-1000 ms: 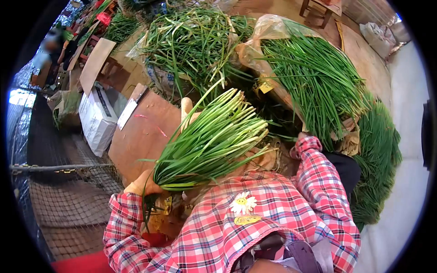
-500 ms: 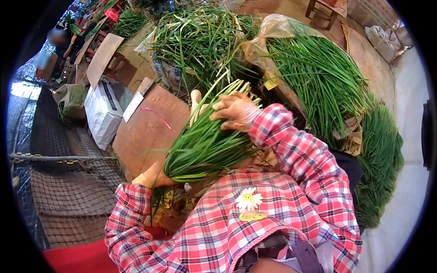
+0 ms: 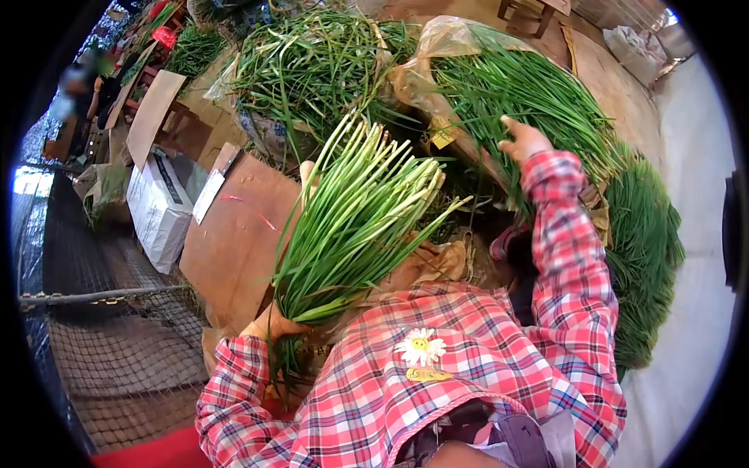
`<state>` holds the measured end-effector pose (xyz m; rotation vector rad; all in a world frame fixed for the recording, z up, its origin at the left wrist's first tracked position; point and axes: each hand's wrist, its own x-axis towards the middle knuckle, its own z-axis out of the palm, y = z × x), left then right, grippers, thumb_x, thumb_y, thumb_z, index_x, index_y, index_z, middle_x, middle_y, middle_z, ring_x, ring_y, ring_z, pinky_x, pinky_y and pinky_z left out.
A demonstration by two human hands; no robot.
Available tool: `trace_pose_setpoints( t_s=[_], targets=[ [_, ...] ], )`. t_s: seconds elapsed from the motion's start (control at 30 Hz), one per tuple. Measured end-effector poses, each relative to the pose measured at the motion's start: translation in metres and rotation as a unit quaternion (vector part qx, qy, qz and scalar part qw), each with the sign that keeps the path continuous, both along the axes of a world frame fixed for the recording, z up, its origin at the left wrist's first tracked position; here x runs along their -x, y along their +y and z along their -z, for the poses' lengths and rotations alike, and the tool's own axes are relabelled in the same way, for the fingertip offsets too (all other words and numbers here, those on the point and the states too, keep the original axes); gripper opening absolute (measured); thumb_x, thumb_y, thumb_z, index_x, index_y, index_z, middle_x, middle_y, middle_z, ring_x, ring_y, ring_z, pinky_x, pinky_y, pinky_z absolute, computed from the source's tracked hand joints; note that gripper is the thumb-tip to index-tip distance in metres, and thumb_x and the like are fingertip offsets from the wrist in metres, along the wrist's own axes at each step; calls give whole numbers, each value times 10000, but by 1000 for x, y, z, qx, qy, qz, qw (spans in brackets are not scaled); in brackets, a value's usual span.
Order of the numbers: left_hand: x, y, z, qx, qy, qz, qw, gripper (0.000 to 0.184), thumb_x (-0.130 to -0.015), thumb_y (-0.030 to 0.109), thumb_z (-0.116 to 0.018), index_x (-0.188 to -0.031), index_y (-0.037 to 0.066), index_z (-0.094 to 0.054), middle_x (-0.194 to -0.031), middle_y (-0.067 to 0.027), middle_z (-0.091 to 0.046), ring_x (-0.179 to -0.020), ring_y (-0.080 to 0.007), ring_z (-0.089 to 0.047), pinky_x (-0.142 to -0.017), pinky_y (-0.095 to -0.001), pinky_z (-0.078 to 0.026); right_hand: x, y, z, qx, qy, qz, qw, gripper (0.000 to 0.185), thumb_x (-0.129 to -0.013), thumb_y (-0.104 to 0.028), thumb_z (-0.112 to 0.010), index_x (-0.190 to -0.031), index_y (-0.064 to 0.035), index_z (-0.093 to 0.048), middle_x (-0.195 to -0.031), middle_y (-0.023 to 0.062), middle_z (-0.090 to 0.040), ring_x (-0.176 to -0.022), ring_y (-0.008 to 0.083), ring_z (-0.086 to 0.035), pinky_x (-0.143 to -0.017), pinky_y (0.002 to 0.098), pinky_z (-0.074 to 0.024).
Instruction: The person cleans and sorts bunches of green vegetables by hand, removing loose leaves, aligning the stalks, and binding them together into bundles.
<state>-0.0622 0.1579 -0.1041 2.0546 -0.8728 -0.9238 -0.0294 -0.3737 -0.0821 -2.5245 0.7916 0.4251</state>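
Note:
A thick bunch of Chinese chives (image 3: 351, 218) fans out in front of my chest, pale stem ends pointing up and away. My left hand (image 3: 273, 321) is closed around its lower, leafy end, and some leaf tips hang below the fist. Off to the right, my right hand (image 3: 527, 142) is over the edge of a large heap of chives (image 3: 523, 93) in a clear plastic bag. Its visible fingers are apart, and I see nothing held in them.
A brown board (image 3: 234, 234) with a red string lies left of the bunch. Behind is a looser heap of chives (image 3: 312, 70). More chives (image 3: 644, 257) lie at the far right. A white box (image 3: 160, 207) stands at left; another person (image 3: 90, 82) is farther back.
My right hand has left the stems of the bunch and moved right to the bagged heap. The bunch, still in my left hand, now spreads wider at its stem ends.

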Motion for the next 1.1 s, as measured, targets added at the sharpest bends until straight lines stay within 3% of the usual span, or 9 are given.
trace_pose_setpoints(
  t_s=[0.13,0.27,0.53,0.67,0.73,0.83,0.9,1.0,1.1],
  targets=[
    [15,-12,-28,-28,182,-202,962,474,-688,124,-723,-1136,63,-580,-1049,-104,-626,-950,-210,-581,-839,-318,-457,2,66,2,-126,-345,-287,885,463,-748,-385,-680,-1094,-86,-612,-1112,134,-589,-1078,259,-532,-962,353,-389],
    [9,-29,-55,-119,50,-173,976,345,-760,188,-653,-1077,59,-603,-1037,-94,-633,-945,-209,-590,-816,-316,-460,-2,131,0,-70,-100,-417,901,544,-710,-473,-664,-1105,-105,-595,-1093,102,-579,-1103,300,-487,-1039,453,-247],
    [7,-32,-46,-125,-67,-62,988,357,-779,244,-626,-1099,91,-591,-1065,-98,-616,-992,-260,-562,-844,-327,-442,6,123,17,-257,-165,-300,904,300,-770,-267,-621,-1059,-184,-623,-878,124,-641,-871,293,-606,-742,385,-477],
    [6,-23,-24,-129,-94,22,987,413,-704,178,-709,-1084,56,-600,-1052,-107,-625,-952,-249,-581,-842,-335,-457,-6,122,18,-13,-118,-275,954,265,-828,-112,-532,-1057,-209,-623,-884,106,-645,-811,261,-619,-737,365,-487],
    [6,-21,-26,-136,-7,-46,990,503,-682,185,-731,-1142,64,-566,-1106,-113,-601,-1004,-244,-561,-884,-339,-437,-15,94,25,-362,-109,116,918,226,-871,-71,-491,-1021,-139,-645,-802,71,-642,-656,171,-590,-637,306,-501],
    [9,-19,-33,-29,150,-150,977,581,-619,77,-748,-1162,31,-548,-1081,-105,-612,-984,-198,-570,-858,-326,-447,-1,33,34,-394,-236,305,834,219,-923,-138,-460,-999,-34,-636,-815,58,-621,-501,87,-476,-439,169,-412],
    [10,-5,-18,-4,183,-167,969,588,-613,72,-747,-1162,20,-543,-1074,-97,-612,-981,-195,-566,-858,-326,-446,-12,1,74,-171,15,146,974,251,-923,-221,-465,-1078,-79,-603,-922,98,-622,-721,172,-590,-629,283,-493],
    [11,-3,-7,25,212,-181,960,619,-597,59,-748,-1174,11,-528,-1068,-80,-609,-974,-190,-559,-857,-328,-444,14,32,26,92,-21,-53,994,279,-908,-311,-479,-1076,-127,-605,-940,117,-634,-869,293,-608,-802,395,-475],
    [16,-19,-31,3,328,-274,904,637,-592,48,-739,-1188,19,-517,-1084,-70,-600,-981,-187,-556,-860,-323,-443,29,77,-7,-154,-206,-18,966,294,-857,-350,-552,-1043,-135,-626,-990,106,-628,-924,241,-594,-842,361,-465]
  ],
)
